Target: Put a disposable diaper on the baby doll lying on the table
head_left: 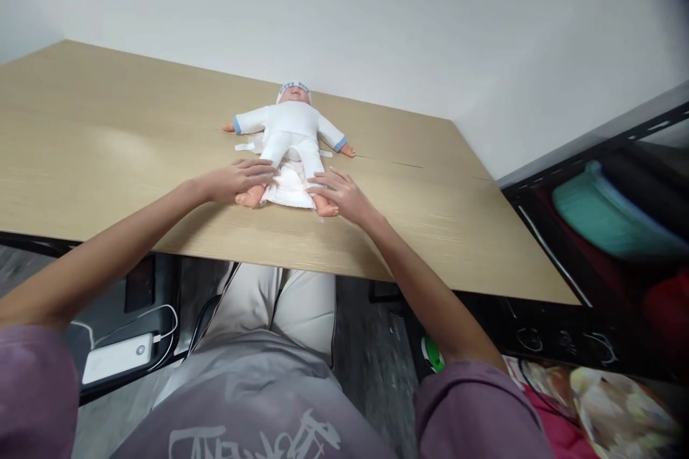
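Note:
A baby doll [293, 120] in a white suit with blue cuffs and a printed white cap lies on its back on the wooden table, arms spread and feet toward me. Under its hips and between its legs is an unfolded white diaper [291, 186], its side tabs sticking out at both sides. My left hand [240, 180] rests with fingers stretched over the doll's leg on the left. On the other leg lies my right hand [344, 193], fingers extended and apart. The parts of the legs beneath my fingers are hidden.
The light wooden table [134, 143] reaches back to a white wall. Below its edge at left, a white power bank [118, 358] with a cable sits on a black surface. At right stands a dark rack holding a teal item [613, 219]; bags lie below.

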